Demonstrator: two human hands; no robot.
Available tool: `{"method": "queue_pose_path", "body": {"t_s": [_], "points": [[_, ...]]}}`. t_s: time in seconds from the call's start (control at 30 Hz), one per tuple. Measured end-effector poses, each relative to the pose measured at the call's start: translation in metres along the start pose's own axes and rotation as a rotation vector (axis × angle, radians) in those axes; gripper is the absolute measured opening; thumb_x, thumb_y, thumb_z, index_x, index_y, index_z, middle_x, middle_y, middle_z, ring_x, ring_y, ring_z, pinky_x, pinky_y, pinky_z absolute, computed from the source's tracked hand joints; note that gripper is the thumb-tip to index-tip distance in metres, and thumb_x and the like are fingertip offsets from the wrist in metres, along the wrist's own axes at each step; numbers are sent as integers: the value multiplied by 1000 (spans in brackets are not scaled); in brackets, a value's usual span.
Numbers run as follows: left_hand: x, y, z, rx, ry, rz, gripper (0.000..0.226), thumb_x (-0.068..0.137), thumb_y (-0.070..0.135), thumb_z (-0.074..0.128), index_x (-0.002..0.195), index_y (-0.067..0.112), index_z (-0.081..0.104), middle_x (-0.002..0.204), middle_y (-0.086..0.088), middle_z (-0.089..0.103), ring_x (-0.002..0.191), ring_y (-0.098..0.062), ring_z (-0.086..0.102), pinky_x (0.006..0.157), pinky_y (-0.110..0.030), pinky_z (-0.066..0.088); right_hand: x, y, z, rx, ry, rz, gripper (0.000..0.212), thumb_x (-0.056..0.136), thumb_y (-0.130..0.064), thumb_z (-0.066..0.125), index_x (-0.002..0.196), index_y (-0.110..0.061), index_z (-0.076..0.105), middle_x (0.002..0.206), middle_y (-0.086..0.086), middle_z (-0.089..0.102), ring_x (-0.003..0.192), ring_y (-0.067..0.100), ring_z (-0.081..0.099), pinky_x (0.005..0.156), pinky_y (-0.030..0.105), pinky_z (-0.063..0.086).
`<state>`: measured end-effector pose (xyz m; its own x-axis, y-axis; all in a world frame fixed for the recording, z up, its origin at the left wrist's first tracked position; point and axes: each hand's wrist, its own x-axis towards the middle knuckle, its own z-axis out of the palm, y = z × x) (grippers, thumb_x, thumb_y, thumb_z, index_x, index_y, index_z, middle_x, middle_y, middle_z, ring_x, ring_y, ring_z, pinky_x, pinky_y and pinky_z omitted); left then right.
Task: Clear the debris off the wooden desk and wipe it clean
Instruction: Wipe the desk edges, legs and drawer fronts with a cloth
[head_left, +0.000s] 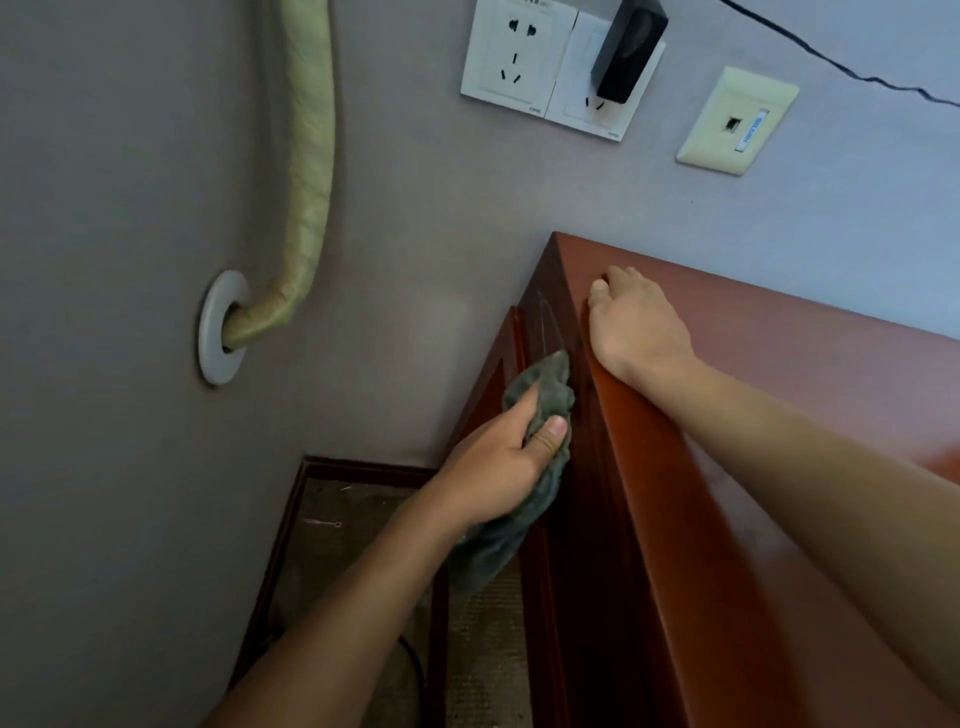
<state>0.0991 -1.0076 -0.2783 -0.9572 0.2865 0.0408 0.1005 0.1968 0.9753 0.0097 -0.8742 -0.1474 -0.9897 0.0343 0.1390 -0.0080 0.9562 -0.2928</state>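
The desk (727, 441) is reddish-brown wood with a glossy top, standing against a grey wall; its corner sits near the middle of the view, and the dark side panel drops away below the top edge. A grey-green cloth (540, 431), crumpled, is pressed against that side panel just under the edge, with its loose end hanging down. The left hand (498, 467) grips the cloth, fingers and thumb curled round it. The right hand (636, 327) rests on the desk top near the corner, fingers bent over the edge (their tips are hidden, so I cannot tell how firmly they hold).

The desk runs off the right side, and most of its top is cut off. The floor beside it is dim, and its surface is hard to make out.

On the wall: a white double socket (519, 57) with a black adapter (628, 49) plugged in, a cream data plate (737, 119), and a pale wrapped pipe (306, 171) entering a round wall collar (218, 332).
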Motion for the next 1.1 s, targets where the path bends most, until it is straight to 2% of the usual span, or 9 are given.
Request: {"method": "queue_pose_path", "body": {"t_s": [0.13, 0.27, 0.33, 0.4, 0.57, 0.67, 0.8, 0.97, 1.1], "points": [[14, -3, -12, 19, -11, -4, 59, 88, 79, 40, 143, 79, 17, 160, 23, 39, 150, -4, 35, 125, -38, 29, 3, -2, 3, -34, 22, -18, 39, 110, -27, 27, 115, -3, 57, 125, 20, 56, 121, 42, 50, 103, 51, 42], [38, 9, -21, 16, 5, -44, 60, 104, 51, 48, 159, 30, 37, 157, 8, 47, 147, -11, 41, 122, -26, 27, 2, -5, 3, -96, 21, -15, 47, 107, -30, 23, 122, -3, 58, 133, 23, 56, 129, 43, 48, 110, 50, 40], [47, 16, -28, 51, -27, -82, 50, 111, 38, 43, 158, 24, 40, 156, 3, 48, 145, -15, 43, 112, -19, 27, 5, -5, 5, -123, 17, -30, 67, 97, -39, 8, 120, -3, 59, 132, 22, 57, 127, 41, 49, 111, 51, 39], [46, 24, -26, 45, -5, -41, 53, 111, 37, 43, 162, 25, 33, 161, 7, 41, 150, -12, 35, 119, -21, 22, 6, -2, 6, -141, 24, -44, 78, 89, -41, -2, 118, -4, 60, 130, 20, 57, 124, 39, 49, 110, 52, 40], [29, 43, -18, -75, 65, 106, 60, 100, 55, 44, 157, 42, 37, 158, 20, 44, 147, 2, 37, 121, -24, 27, -2, -5, 2, -20, 26, 40, 35, 106, -15, 31, 126, -1, 56, 133, 19, 55, 126, 39, 49, 104, 48, 42], [55, 30, -24, 40, 105, 16, 66, 98, 63, 37, 159, 38, 35, 161, 12, 42, 148, -8, 37, 123, -33, 28, -1, -5, 5, -40, 43, 8, 53, 104, -29, 16, 125, -1, 57, 134, 19, 56, 127, 40, 48, 109, 51, 39], [81, 15, -31, 155, 119, -223, 75, 101, 65, 33, 159, 18, 38, 164, -5, 39, 151, -22, 35, 126, -42, 26, 0, -3, 6, -61, 34, -2, 46, 108, -28, 26, 135, -3, 54, 144, 20, 52, 137, 39, 42, 117, 50, 34], [10, 24, -1, 124, 154, -67, 80, 91, 77, 32, 154, 30, 44, 160, 7, 46, 149, -12, 39, 125, -42, 29, 3, 1, 9, -113, 33, -43, 49, 108, -29, 26, 140, -3, 51, 149, 19, 49, 139, 39, 40, 117, 52, 33], [42, 22, -9, 148, 237, 2, 68, 102, 61, 36, 157, 22, 42, 164, -2, 38, 153, -17, 31, 127, -38, 22, 2, 0, 10, -110, 34, -39, 51, 108, -29, 26, 148, -3, 46, 155, 19, 44, 144, 38, 36, 119, 52, 30]]}}
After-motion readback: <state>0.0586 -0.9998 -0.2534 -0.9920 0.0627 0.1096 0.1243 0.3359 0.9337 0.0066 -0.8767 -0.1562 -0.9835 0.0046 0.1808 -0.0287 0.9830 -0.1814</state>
